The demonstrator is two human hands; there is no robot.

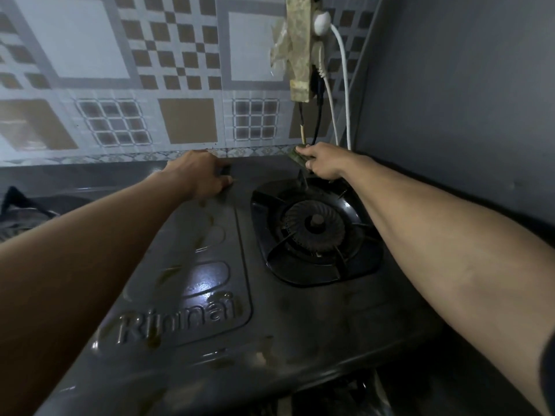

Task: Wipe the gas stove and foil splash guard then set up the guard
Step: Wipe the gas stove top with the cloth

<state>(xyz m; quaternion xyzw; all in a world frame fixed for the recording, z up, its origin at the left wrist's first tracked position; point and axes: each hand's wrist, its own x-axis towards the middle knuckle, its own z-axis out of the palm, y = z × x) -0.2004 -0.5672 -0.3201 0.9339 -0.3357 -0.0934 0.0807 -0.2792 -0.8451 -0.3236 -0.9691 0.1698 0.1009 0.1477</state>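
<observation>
A dark grey gas stove [288, 319] with a raised brand name fills the middle of the head view; its top is greasy with streaks. The right burner [313, 226] sits under a black pan support. My left hand [201, 175] rests on the stove's far edge near the middle, its fingers curled over the back rim. My right hand [322, 162] is at the stove's far right corner and holds a small green scouring cloth [297, 157] against the surface. No foil splash guard shows.
A patterned tiled wall [180, 85] runs behind the stove. A grimy socket strip [298, 46] hangs there, with white and black cables [345, 115] dropping behind my right hand. A grey wall [465, 100] closes the right side. Another pan support [24, 205] peeks in at left.
</observation>
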